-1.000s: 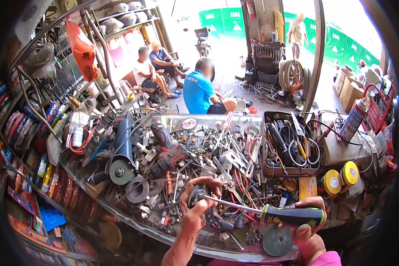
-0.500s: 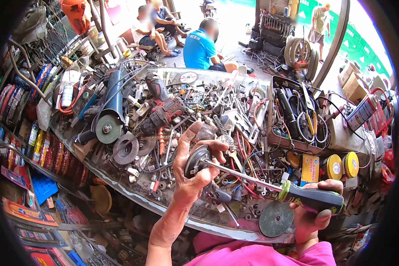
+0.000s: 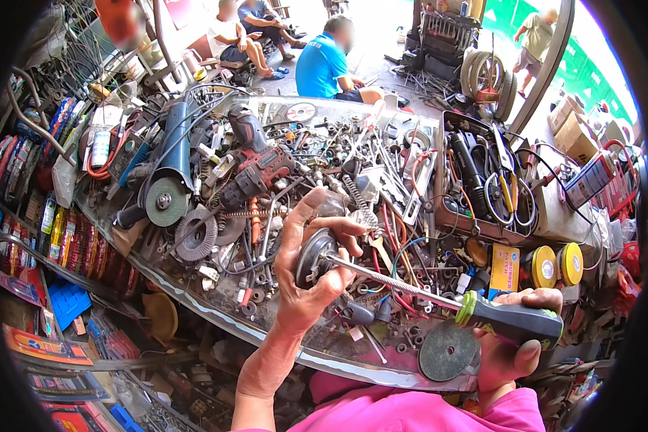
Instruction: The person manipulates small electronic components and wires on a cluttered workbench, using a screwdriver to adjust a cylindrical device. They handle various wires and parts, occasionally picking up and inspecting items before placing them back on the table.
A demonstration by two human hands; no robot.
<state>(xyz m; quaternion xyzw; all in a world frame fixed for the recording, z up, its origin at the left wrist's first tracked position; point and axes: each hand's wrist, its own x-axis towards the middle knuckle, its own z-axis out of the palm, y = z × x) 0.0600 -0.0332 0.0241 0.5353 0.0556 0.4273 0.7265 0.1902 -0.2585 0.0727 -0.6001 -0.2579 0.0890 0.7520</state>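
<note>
My left hand point(image 3: 295, 306) is closed around a round black disc-shaped part point(image 3: 312, 261), holding it tilted above the cluttered bench. Its index finger sticks out beyond the part. In my right hand point(image 3: 507, 358) is a screwdriver point(image 3: 515, 320) with a black and green handle, fingers and thumb around the handle. The long metal shaft slants up to the left, and its tip meets the middle of the part. Fingers partly cover the contact point. Beneath the hands lie loose screws, cables and a dark abrasive disc point(image 3: 449, 353).
A blue angle grinder point(image 3: 174, 155) and a red-black cordless drill point(image 3: 259, 169) lie at the left of the glass-topped bench point(image 3: 281, 338). A tool case point(image 3: 450, 223) and yellow round tins point(image 3: 543, 268) stand right. Beyond the bench sits a person in blue point(image 3: 322, 68).
The view has shifted slightly. Both hands keep their grips, with the screwdriver still against the black part. The walking person at the back right has changed posture.
</note>
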